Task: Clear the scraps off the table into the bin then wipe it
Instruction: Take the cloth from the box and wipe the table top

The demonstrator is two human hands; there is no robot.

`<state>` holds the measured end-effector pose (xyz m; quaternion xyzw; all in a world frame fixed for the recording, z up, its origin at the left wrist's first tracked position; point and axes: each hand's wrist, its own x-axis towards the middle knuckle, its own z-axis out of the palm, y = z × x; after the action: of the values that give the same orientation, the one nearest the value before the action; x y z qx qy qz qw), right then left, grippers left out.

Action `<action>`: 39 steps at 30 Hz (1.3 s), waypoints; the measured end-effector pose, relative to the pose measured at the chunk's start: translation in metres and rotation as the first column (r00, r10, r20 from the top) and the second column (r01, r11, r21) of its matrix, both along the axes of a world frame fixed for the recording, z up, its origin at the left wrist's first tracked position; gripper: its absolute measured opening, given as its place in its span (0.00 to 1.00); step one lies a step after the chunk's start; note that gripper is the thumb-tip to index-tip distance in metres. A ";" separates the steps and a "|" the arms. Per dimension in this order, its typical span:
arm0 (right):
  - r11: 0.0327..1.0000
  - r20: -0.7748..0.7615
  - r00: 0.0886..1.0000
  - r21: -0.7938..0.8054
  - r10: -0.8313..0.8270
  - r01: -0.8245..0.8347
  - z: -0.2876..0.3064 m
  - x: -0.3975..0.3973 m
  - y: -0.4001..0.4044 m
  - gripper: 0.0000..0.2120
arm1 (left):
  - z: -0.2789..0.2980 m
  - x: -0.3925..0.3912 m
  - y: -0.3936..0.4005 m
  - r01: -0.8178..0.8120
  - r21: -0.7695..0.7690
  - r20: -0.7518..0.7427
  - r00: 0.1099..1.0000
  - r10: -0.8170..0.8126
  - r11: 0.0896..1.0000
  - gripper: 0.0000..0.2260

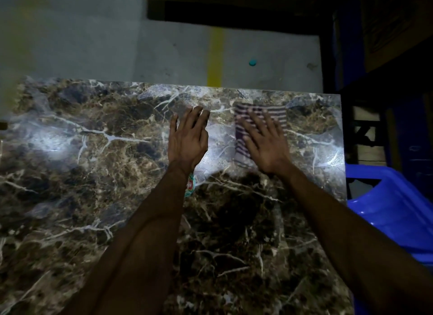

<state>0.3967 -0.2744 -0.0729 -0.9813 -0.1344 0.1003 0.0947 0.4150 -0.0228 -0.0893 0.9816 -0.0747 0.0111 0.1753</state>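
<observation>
1. While the right hand (266,142) presses flat, fingers straight, on a purple-and-white striped cloth (260,121) near the far right of the dark marble-patterned table (93,174), the left hand (187,139) hovers open, holding nothing.
2. Blue plastic bin (393,211) just beside the table's right edge.

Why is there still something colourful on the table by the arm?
A small red, green and white scrap still lies on the table, half hidden under the left wrist. The right hand already presses the striped cloth flat to wipe, so that scrap looks missed. It is too blurred to identify.
</observation>
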 end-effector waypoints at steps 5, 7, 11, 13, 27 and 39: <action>0.973 0.051 0.972 -0.012 -0.229 0.230 0.001 0.048 0.005 0.28 | -0.002 0.001 0.000 -0.008 0.002 -0.004 1.000 0.008 1.000 0.21; 0.958 0.048 0.957 -0.001 -0.285 0.285 0.001 0.064 0.026 0.28 | -0.003 0.001 0.000 -0.015 -0.004 0.000 1.000 0.015 1.000 0.21; 0.987 0.069 0.985 0.023 -0.161 0.160 -0.001 0.040 0.052 0.30 | -0.002 0.001 -0.001 0.000 0.004 -0.006 1.000 0.000 1.000 0.20; 0.998 0.064 0.997 0.025 -0.054 0.053 -0.002 0.007 0.052 0.27 | -0.001 0.000 0.000 0.009 0.012 -0.026 1.000 -0.009 1.000 0.21; 0.937 0.073 0.934 -0.001 -0.349 0.350 -0.004 0.047 0.022 0.29 | -0.009 -0.002 -0.001 0.058 0.140 0.031 0.998 -0.063 0.988 0.19; 0.982 0.067 0.980 0.004 -0.190 0.190 -0.003 -0.050 -0.036 0.26 | 0.005 -0.012 -0.081 -0.308 0.006 -0.107 0.946 0.307 0.951 0.17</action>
<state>0.3471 -0.3101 -0.0755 -0.9925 -0.0430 0.0582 0.0983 0.4030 -0.1037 -0.0842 0.9795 0.0889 -0.0135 0.1805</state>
